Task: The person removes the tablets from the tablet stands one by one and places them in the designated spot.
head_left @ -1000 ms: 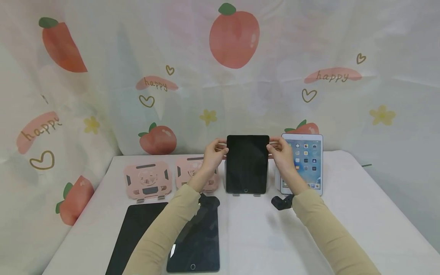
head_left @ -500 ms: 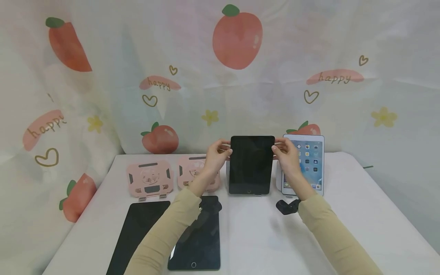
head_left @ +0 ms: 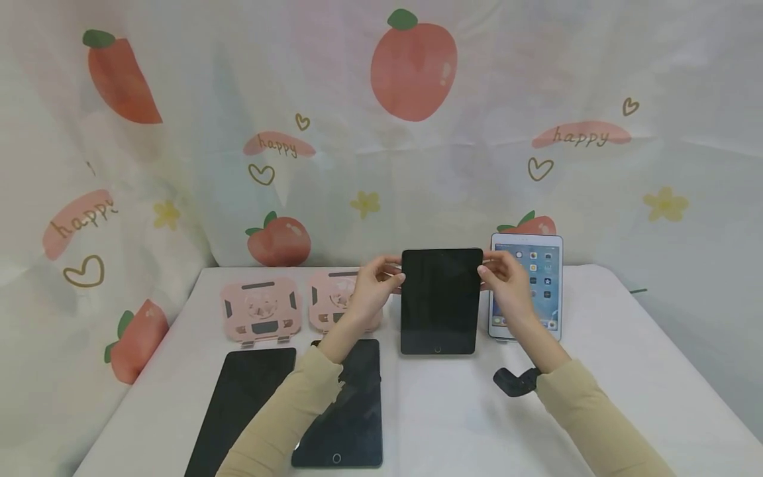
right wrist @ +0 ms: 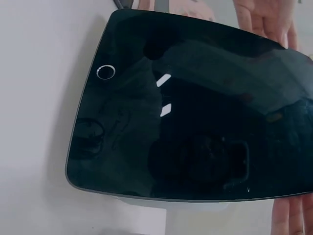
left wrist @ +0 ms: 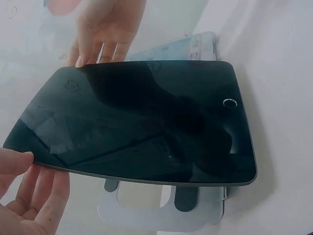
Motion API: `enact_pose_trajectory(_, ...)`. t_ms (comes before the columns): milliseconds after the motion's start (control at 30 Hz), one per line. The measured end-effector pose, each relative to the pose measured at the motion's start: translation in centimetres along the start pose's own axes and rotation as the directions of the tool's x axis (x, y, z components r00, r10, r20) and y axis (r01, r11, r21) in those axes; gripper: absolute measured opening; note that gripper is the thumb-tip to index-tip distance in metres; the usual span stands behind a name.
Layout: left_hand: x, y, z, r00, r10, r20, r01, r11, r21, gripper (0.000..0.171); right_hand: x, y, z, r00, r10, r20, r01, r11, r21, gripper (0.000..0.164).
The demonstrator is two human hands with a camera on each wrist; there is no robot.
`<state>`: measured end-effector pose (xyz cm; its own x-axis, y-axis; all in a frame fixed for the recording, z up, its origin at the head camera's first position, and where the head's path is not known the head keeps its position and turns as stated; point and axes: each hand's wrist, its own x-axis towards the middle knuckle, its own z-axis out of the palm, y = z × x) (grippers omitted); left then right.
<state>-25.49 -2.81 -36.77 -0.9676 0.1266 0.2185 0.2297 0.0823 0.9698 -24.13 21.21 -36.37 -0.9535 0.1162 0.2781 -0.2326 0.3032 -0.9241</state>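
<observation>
A black tablet [head_left: 440, 301] with a round home button is held up between both hands, tilted back. My left hand [head_left: 375, 283] pinches its left edge near the top, thumb on the front and fingers behind. My right hand [head_left: 508, 283] pinches the opposite edge in the same way. In the left wrist view, a pale stand [left wrist: 132, 215] shows behind and partly under the tablet, mostly hidden by it. The tablet fills most of the right wrist view, where only some fingers [right wrist: 293, 213] of the right hand show.
A white tablet [head_left: 544, 295] with a lit screen stands upright at the right, partly behind my right hand. Two pink stands [head_left: 262, 308] are at the back left. Two black tablets [head_left: 357, 411] lie flat on the white table [head_left: 447, 424] at the front left.
Both hands have brought the black tablet towards me and slightly right, away from the stand's place. The metal clips seen below its bottom edge earlier no longer show there.
</observation>
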Motion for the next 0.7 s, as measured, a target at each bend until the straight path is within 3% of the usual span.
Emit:
enact_pose_trajectory(367, -2.4, 0.1, -0.1, 0.999, -0.034, 0.033, 0.035, 0.999, -0.032, 0.031, -2.4, 0.0, -0.8, 0.998, 0.039, 0.058, -0.038, 0.999, -0.019, 0.035)
enact_pose_trajectory(700, -4.0, -0.6, -0.5, 0.994, -0.092, 0.066, 0.095, 0.994, -0.044, 0.031, -3.8, 0.1, -1.2, 0.994, 0.017, 0.108, -0.011, 0.998, -0.058, 0.033)
